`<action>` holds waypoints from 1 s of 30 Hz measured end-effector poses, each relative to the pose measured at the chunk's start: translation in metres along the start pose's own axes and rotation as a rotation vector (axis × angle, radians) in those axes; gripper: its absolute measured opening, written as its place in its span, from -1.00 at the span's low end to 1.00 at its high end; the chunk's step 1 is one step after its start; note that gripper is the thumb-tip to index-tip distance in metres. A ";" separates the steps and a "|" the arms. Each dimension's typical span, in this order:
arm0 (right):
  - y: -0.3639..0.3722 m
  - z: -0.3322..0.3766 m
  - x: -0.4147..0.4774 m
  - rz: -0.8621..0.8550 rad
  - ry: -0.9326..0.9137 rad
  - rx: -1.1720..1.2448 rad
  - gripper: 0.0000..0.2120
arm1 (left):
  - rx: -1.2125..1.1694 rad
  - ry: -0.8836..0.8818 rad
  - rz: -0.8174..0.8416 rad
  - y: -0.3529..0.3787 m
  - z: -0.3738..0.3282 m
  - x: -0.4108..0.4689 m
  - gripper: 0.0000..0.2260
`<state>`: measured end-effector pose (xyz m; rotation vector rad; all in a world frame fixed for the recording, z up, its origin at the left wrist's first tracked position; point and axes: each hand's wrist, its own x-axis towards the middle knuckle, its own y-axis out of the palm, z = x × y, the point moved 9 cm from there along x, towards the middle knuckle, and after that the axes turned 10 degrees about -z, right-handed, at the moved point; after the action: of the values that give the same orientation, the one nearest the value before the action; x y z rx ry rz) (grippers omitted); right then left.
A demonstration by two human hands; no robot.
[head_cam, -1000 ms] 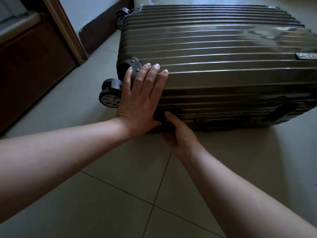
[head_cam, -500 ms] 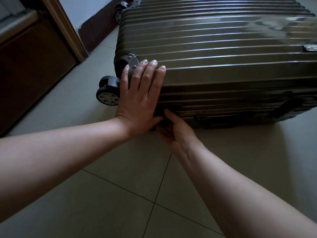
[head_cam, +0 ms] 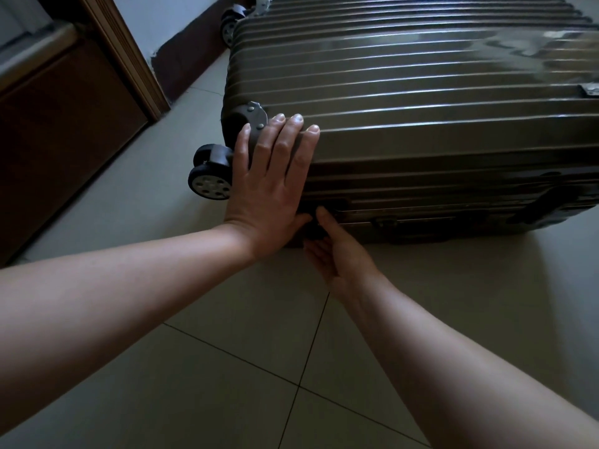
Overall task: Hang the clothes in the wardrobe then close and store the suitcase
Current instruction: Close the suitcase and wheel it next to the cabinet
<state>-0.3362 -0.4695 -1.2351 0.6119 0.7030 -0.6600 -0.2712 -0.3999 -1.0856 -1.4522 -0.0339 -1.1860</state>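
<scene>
- Head view, far left: dark wooden panel (head_cam: 64, 124), with a lighter wooden frame post (head_cam: 129, 59) running down beside it to the tiled floor (head_cam: 227, 384).
- Suitcase (head_cam: 421, 102): lies flat on the floor, right of the post, filling the upper right of the view. Both shells are together, so the contents are not visible.
- Look: hard shell, dark olive-brown, glossy, with parallel raised ribs running along its length. Window glare shows on the top right. A small plate (head_cam: 591, 89) sits at the right edge; its marking is unreadable.
- Near-left corner: a grey riveted corner guard (head_cam: 249, 115), with a double wheel (head_cam: 210, 179) below it sticking out sideways, off the floor. A second wheel (head_cam: 230, 24) shows at the far-left corner.
- Left hand (head_cam: 269, 186): flat, fingers straight and slightly spread, palm pressed on the near side wall, fingertips reaching over the top edge next to the guard. It grips nothing.
- Right hand (head_cam: 340, 257): low, just right of the left wrist, palm turned up, its thumb (head_cam: 324, 218) on a dark latch (head_cam: 311, 222) at the seam. The fingers are in shadow under it, so I cannot tell whether they grip.
- Further right on the side wall: a dark carry handle (head_cam: 547, 202).
</scene>
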 end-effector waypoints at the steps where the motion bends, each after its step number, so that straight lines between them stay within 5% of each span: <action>1: -0.001 0.002 0.000 0.007 -0.021 -0.025 -0.65 | -0.005 -0.006 -0.002 0.000 0.001 0.000 -0.09; 5: -0.003 0.001 -0.001 -0.003 -0.033 -0.017 -0.76 | -0.021 -0.011 0.009 0.000 0.001 0.001 -0.07; 11: -0.003 -0.011 -0.002 -0.042 -0.018 0.047 -0.63 | -0.008 -0.016 0.033 0.001 0.001 0.000 -0.05; 19: 0.011 -0.006 0.001 -0.081 0.009 0.116 -0.87 | -0.005 -0.030 0.003 0.000 0.000 0.001 -0.09; 22: 0.011 -0.006 0.005 -0.044 -0.027 0.147 -0.73 | -0.020 -0.031 -0.009 -0.001 0.000 0.000 -0.13; 30: 0.004 -0.002 0.004 -0.063 -0.085 0.036 -0.73 | -0.039 -0.037 -0.007 -0.005 0.000 0.002 -0.16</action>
<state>-0.3320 -0.4670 -1.2385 0.5934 0.6339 -0.7539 -0.2734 -0.3996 -1.0810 -1.5095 -0.0411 -1.1713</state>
